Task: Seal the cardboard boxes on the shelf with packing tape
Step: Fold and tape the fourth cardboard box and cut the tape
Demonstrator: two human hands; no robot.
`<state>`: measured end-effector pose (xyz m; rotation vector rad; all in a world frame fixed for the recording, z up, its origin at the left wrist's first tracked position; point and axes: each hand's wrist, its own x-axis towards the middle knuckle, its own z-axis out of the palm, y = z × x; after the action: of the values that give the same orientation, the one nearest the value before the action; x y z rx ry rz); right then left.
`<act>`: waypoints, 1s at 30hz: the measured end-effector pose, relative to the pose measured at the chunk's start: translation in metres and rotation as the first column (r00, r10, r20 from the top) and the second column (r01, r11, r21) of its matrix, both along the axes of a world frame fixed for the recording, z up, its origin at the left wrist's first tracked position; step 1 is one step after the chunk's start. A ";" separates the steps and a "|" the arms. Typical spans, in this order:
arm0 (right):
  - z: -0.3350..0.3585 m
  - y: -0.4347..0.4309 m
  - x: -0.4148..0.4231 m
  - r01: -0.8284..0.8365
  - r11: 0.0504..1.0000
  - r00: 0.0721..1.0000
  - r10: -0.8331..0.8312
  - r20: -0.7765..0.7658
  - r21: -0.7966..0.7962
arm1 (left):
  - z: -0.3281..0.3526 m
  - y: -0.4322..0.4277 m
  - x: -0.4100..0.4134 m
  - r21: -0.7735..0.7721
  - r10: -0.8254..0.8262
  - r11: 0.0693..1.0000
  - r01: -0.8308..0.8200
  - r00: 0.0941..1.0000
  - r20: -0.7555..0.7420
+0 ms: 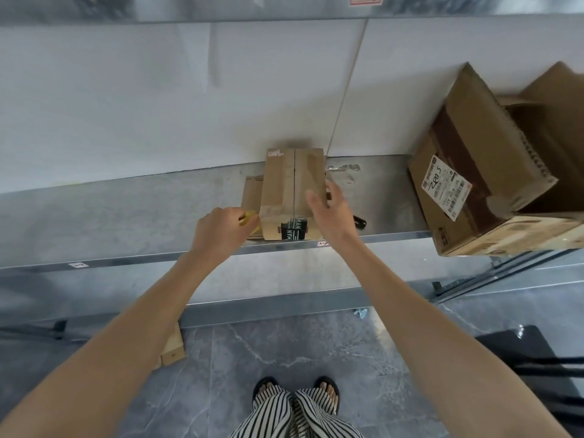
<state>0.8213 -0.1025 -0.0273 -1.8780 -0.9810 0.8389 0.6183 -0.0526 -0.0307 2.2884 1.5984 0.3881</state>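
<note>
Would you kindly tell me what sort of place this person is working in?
Most likely a stockroom or packing area: a metal shelf with tags on its front edge, a small cardboard box with black printed tape, and a large open carton bearing a shipping label.

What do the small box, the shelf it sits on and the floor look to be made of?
Small box: brown cardboard, matt, with glossy patches on top that look like clear tape. Shelf: probably sheet metal, dull grey, with a folded front lip and soft reflections. Floor: grey veined tiles with thin joint lines, stone or ceramic; cannot tell which.
</note>
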 end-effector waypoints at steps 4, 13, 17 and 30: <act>-0.006 -0.012 -0.006 -0.049 0.999 0.999 0.049 0.021 0.018 | -0.001 -0.009 -0.006 -0.023 0.030 0.999 -0.028 0.998 0.064; -0.008 -0.024 0.002 -0.089 0.995 0.995 0.087 0.046 0.036 | 0.002 -0.030 -0.006 -0.013 0.038 0.999 -0.037 0.995 0.096; -0.006 -0.021 0.016 -0.123 0.992 0.992 0.123 0.009 0.029 | 0.004 -0.036 0.004 -0.006 0.041 0.999 -0.040 0.994 0.097; 0.016 0.023 0.057 -0.352 0.931 0.890 0.365 0.275 -0.097 | 0.001 -0.032 0.026 -0.109 0.116 0.988 -0.109 0.991 0.060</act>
<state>0.8783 -0.0798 -0.0109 -1.9215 -1.5394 0.8132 0.6447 -0.0849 -0.0295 2.0928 1.6782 0.3925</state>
